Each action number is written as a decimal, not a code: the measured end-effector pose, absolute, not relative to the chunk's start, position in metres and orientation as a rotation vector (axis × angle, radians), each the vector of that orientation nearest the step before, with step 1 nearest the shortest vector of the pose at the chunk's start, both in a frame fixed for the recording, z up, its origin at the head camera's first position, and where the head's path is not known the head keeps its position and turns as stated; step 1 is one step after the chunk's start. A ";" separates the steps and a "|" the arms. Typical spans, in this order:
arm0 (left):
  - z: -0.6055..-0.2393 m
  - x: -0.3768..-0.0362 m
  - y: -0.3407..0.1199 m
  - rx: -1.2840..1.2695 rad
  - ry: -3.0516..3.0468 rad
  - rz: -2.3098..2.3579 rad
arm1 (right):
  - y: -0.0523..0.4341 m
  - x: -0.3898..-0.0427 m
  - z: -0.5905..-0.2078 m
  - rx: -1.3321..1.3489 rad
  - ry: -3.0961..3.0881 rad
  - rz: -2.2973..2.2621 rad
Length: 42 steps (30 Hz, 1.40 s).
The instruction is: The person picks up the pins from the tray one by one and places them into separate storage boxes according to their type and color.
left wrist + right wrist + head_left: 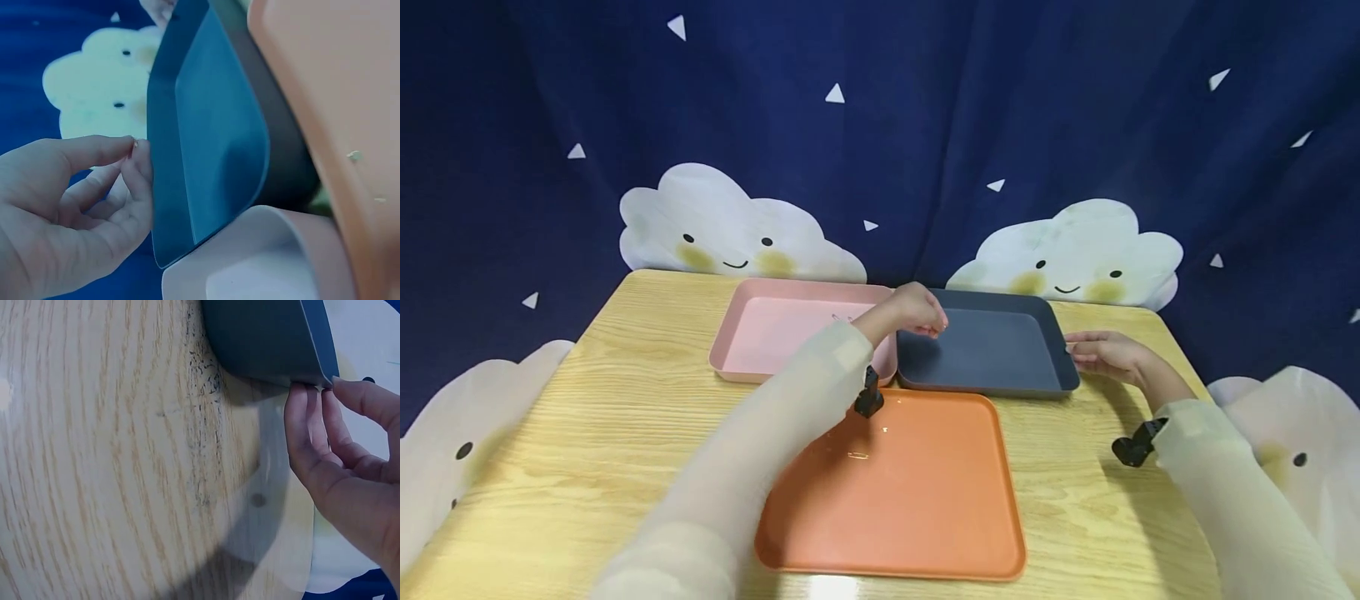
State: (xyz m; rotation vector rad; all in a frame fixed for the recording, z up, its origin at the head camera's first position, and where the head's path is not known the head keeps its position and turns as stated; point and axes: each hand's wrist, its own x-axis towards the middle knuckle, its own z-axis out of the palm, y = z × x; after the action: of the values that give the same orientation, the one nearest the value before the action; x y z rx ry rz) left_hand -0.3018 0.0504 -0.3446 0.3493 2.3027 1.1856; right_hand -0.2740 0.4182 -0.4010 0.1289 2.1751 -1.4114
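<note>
My left hand (pixel 917 310) is over the left part of the dark blue-grey tray (pixel 985 350). In the left wrist view its thumb and index finger pinch a tiny shiny thing (pixel 135 144), mostly hidden by the fingertips, so its kind is unclear. With thumb and fingertips, my right hand (pixel 1105 354) holds the rim at the right end of the dark tray. Left of that tray sits a pink tray (pixel 775 312), where thin wire-like pieces (pixel 842 317) lie partly behind the left forearm. On the orange tray (pixel 940 500) in front are a few small gold-coloured pieces (pixel 857 455).
All three trays stand close together on a light wooden table (pixel 602 417). Behind it hangs a navy curtain (pixel 910 125) with clouds and white triangles. The left forearm crosses above the orange and pink trays. A black wrist device (pixel 868 396) sits below the left wrist.
</note>
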 end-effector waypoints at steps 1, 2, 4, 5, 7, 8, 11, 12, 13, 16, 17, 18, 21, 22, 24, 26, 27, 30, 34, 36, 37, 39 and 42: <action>-0.345 -0.306 0.053 0.331 2.316 1.160 | 0.417 -0.274 -0.399 0.131 2.175 -1.410; -0.346 -0.311 0.056 0.320 2.339 1.109 | 0.416 -0.275 -0.398 0.136 2.180 -1.405; -0.346 -0.320 0.062 0.302 2.404 0.974 | 0.415 -0.275 -0.395 0.140 2.186 -1.401; -0.347 -0.324 0.066 0.307 2.424 0.910 | 0.415 -0.276 -0.395 0.144 2.187 -1.402; -0.347 -0.329 0.072 0.326 2.486 0.766 | 0.416 -0.277 -0.395 0.147 2.193 -1.398; -0.346 -0.331 0.075 0.332 2.512 0.701 | 0.416 -0.277 -0.396 0.150 2.197 -1.397; -0.346 -0.336 0.085 0.382 2.552 0.563 | 0.418 -0.277 -0.399 0.167 2.194 -1.401; -0.345 -0.337 0.089 0.418 2.563 0.506 | 0.419 -0.277 -0.400 0.164 2.196 -1.394; -0.345 -0.340 0.092 0.455 2.558 0.466 | 0.419 -0.277 -0.400 0.165 2.200 -1.390; -0.350 -0.354 0.107 0.554 2.506 0.316 | 0.417 -0.277 -0.400 0.164 2.208 -1.384; -0.361 -0.366 0.114 0.589 2.488 0.262 | 0.417 -0.276 -0.400 0.167 2.209 -1.384; -0.371 -0.377 0.121 0.597 2.465 0.252 | 0.416 -0.276 -0.399 0.168 2.211 -1.381; -0.409 -0.412 0.146 0.506 2.439 0.255 | 0.414 -0.276 -0.399 0.181 2.210 -1.382; -0.418 -0.418 0.152 0.458 2.457 0.285 | 0.413 -0.276 -0.398 0.184 2.206 -1.385; -0.425 -0.420 0.155 0.420 2.466 0.366 | 0.412 -0.275 -0.397 0.189 2.200 -1.390; -0.408 -0.399 0.147 0.392 2.470 0.448 | 0.412 -0.275 -0.396 0.193 2.191 -1.402; -0.397 -0.386 0.141 0.412 2.475 0.474 | 0.412 -0.275 -0.395 0.189 2.189 -1.403; -0.372 -0.357 0.126 0.442 2.461 0.536 | 0.412 -0.275 -0.394 0.190 2.191 -1.400; -0.405 -0.382 0.132 0.478 2.405 0.555 | 0.413 -0.276 -0.395 0.187 2.213 -1.370; -0.432 -0.406 0.137 0.561 2.361 0.521 | 0.414 -0.277 -0.397 0.186 2.219 -1.357; -0.436 -0.410 0.135 0.574 2.361 0.525 | 0.414 -0.277 -0.397 0.180 2.222 -1.352; -0.428 -0.398 0.123 0.603 2.386 0.598 | 0.415 -0.277 -0.398 0.172 2.218 -1.355; -0.391 -0.350 0.090 0.649 2.422 0.790 | 0.415 -0.277 -0.400 0.179 2.201 -1.377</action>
State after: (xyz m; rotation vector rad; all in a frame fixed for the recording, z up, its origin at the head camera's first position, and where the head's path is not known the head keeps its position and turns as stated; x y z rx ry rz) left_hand -0.3496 0.0895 -0.3913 0.6490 2.4217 0.7895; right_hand -0.2770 0.4149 -0.3997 0.1793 2.2008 -1.3768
